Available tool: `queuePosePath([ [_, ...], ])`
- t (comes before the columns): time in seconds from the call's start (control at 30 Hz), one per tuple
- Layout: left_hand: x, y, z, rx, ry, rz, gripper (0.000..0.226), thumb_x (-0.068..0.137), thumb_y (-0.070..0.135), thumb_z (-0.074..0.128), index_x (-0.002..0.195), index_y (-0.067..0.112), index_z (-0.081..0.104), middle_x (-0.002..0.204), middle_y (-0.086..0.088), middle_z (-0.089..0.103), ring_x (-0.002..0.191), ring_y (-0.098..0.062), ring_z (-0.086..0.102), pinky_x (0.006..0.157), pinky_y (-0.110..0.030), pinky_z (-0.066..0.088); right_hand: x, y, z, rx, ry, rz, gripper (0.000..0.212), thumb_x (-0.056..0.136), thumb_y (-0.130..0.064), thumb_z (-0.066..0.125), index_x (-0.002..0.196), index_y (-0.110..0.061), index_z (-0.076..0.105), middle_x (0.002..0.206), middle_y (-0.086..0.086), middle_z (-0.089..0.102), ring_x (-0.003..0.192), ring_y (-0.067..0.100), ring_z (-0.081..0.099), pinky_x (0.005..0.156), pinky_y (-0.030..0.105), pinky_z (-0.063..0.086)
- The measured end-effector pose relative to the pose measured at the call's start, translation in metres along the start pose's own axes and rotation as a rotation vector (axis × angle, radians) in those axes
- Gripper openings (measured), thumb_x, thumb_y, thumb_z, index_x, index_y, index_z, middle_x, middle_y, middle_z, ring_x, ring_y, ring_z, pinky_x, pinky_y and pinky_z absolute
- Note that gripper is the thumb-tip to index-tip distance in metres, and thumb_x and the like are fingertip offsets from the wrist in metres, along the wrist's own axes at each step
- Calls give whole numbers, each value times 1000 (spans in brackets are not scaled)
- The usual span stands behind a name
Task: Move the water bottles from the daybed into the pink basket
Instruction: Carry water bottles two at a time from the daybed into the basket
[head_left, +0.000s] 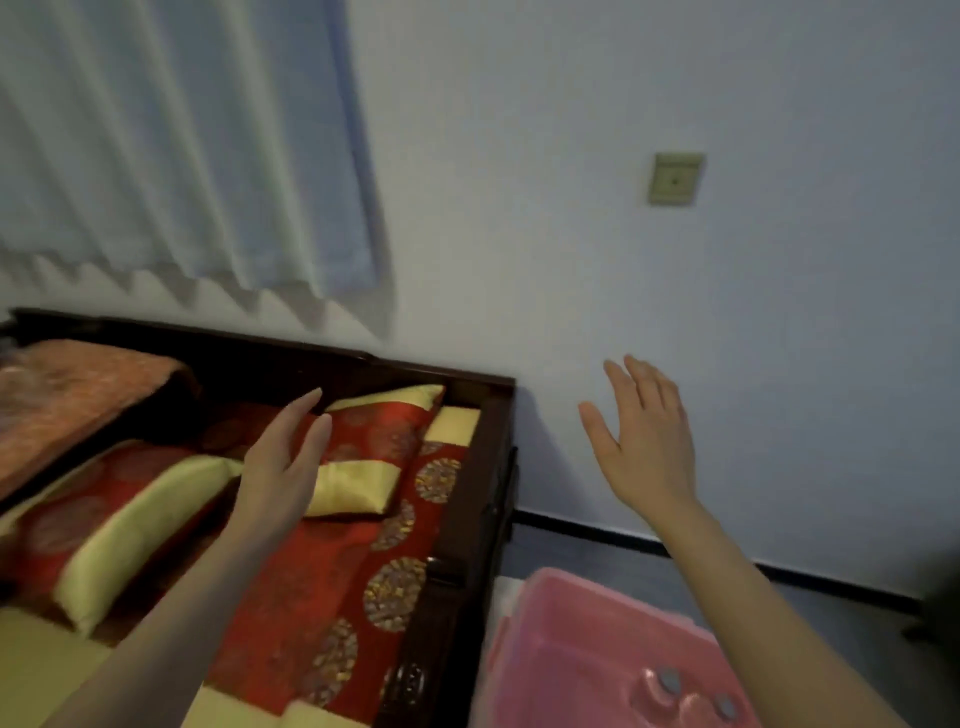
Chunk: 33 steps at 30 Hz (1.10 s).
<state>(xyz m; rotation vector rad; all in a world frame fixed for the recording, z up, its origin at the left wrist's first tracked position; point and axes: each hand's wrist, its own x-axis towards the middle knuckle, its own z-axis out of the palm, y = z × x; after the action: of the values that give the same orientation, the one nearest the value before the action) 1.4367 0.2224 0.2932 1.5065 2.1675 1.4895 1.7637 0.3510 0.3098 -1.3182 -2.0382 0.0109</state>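
Observation:
The pink basket (561, 618) sits on the floor at the lower right, beside the daybed's dark wooden side rail. Inside it lie water bottles (691, 696), seen as clear plastic with two grey caps near the bottom edge. My left hand (278, 467) hovers flat and empty over the red and gold cushions of the daybed (457, 545). My right hand (644, 441) is raised in front of the wall, fingers spread, holding nothing, above and behind the basket. No bottle shows on the visible part of the daybed.
Red and yellow bolster pillows (130, 525) and an orange folded blanket (67, 400) lie on the daybed. A pale curtain (182, 145) hangs at the upper left. The white wall carries a small switch plate (674, 179). Dark skirting runs along the floor.

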Motion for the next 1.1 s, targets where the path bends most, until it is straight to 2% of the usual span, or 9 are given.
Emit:
queuePosePath([
  [0.1, 3, -15, -123, 148, 180, 11, 47, 97, 40, 43, 139, 20, 46, 143, 0, 48, 131, -12, 41, 105, -30, 32, 29, -116, 10, 88, 5, -184, 57, 97, -46, 37, 141, -12, 41, 149, 13, 39, 137, 30, 29, 113, 48, 27],
  [0.27, -33, -53, -329, 312, 422, -39, 48, 97, 33, 46, 140, 12, 44, 142, -10, 48, 129, -19, 43, 103, -31, 33, 19, -315, 37, 232, 4, -418, 55, 96, -43, 44, 141, -11, 40, 147, 12, 41, 137, 29, 30, 113, 49, 27],
  [0.4, -79, -95, -459, 442, 494, -131, 52, 93, 19, 57, 141, 6, 41, 141, -17, 48, 128, -31, 46, 105, -33, 31, -16, -449, 69, 339, 5, -506, 58, 95, -45, 44, 142, -10, 39, 147, 13, 41, 137, 30, 31, 115, 45, 23],
  [0.5, -112, -127, -538, 534, 515, -184, 60, 88, 12, 64, 142, 4, 38, 144, -17, 45, 132, -29, 42, 108, -33, 29, -43, -535, 99, 413, -58, -553, 61, 94, -48, 42, 143, -12, 37, 149, 10, 39, 138, 27, 29, 116, 43, 23],
  [0.6, -133, -170, -604, 589, 516, -297, 63, 89, 15, 63, 145, 8, 34, 150, -11, 39, 138, -23, 35, 110, -31, 26, -68, -615, 139, 427, -170, -603, 63, 94, -47, 45, 144, -9, 36, 150, 11, 38, 140, 27, 28, 116, 46, 23],
  [0.67, -134, -183, -612, 595, 511, -291, 64, 90, 15, 62, 146, 8, 33, 151, -10, 36, 140, -22, 32, 111, -28, 23, -70, -623, 151, 437, -198, -610, 65, 94, -46, 46, 145, -8, 34, 151, 11, 36, 141, 25, 26, 116, 46, 23],
  [0.77, -127, -217, -637, 607, 538, -296, 63, 89, 13, 62, 145, 7, 34, 151, -11, 37, 139, -23, 33, 105, -20, 20, -69, -655, 187, 494, -261, -577, 69, 93, -48, 45, 148, -11, 27, 154, 7, 30, 144, 20, 20, 115, 37, 21],
  [0.93, -85, -304, -688, 616, 522, -332, 65, 90, 15, 62, 146, 7, 31, 153, -10, 34, 141, -23, 30, 111, -29, 23, -56, -729, 268, 569, -330, -518, 70, 92, -47, 48, 150, -15, 23, 156, 4, 26, 145, 15, 16, 108, 30, 19],
  [1.1, -10, -389, -741, 583, 520, -339, 66, 90, 16, 61, 147, 9, 30, 153, -8, 33, 141, -21, 30, 111, -29, 23, -27, -805, 356, 579, -397, -465, 71, 92, -44, 52, 150, -16, 21, 156, 5, 23, 144, 16, 15, 108, 31, 20],
])
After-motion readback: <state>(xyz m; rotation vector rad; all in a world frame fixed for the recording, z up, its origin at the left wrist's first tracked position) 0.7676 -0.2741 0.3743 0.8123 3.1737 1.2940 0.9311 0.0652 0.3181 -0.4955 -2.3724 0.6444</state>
